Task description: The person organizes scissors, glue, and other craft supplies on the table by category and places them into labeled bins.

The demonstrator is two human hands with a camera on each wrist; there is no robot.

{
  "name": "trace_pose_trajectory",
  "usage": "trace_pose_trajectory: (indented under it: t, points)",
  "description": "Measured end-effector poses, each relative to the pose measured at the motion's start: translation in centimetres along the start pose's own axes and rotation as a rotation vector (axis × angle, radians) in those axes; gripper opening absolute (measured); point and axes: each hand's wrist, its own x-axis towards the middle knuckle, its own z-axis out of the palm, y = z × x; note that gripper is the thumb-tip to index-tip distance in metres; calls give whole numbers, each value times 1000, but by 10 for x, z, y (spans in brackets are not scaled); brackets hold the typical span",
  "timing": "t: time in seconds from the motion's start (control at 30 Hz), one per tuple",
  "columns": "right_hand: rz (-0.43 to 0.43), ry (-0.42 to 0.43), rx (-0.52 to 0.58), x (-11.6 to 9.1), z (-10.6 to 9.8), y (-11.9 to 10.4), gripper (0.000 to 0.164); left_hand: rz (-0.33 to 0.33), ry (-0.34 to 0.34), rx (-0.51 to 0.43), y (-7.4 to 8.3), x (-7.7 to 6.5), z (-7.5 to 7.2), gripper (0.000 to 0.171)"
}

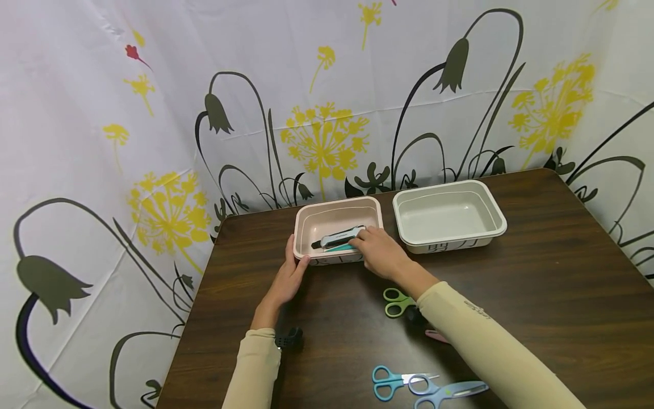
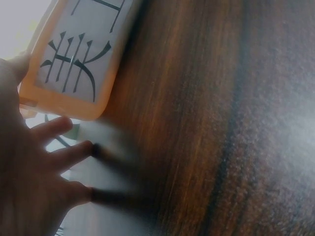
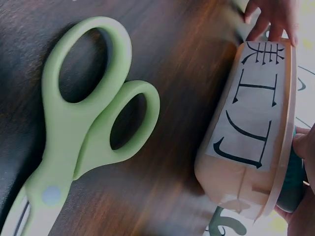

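At the back of the table, a pale pink plastic box point(image 1: 339, 209) carries a paper label with brushed characters point(image 3: 256, 105) on its front. My left hand point(image 1: 288, 278) touches its front left corner, thumb near the rim and fingers spread along the end; the left wrist view has those fingers point(image 2: 71, 155) straight. A white-and-black utility knife point(image 1: 338, 236) lies slanted inside, with a teal handle point(image 1: 339, 247) beneath it. My right hand point(image 1: 380, 253) reaches over the right side and pinches the knife end. In the right wrist view its thumb point(image 3: 301, 143) lies against the teal handle point(image 3: 291, 179).
A grey-white box point(image 1: 449, 213) stands to the right. Green scissors point(image 1: 395, 302) and a pink item point(image 1: 436, 336) lie near my right forearm. Teal scissors point(image 1: 389, 383) and light blue scissors point(image 1: 449, 392) sit at the front. A black strap point(image 1: 289, 338) is beside my left wrist.
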Motion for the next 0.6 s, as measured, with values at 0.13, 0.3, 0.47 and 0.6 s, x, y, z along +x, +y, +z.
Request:
trace_pose_trajectory:
  t: [0.13,0.3,0.47,0.6]
  points:
    - [0,-18,41,3,0,0,40,0,3,2,-1,0,0,73]
    - [13,-45,102,5,0,-1,42,-3,2,-8,-2,0,0,73]
    - [33,-61,147,6,3,-1,44,7,7,-19,-1,0,0,73]
    - [35,-56,169,6,6,0,44,9,9,-11,0,-1,0,74]
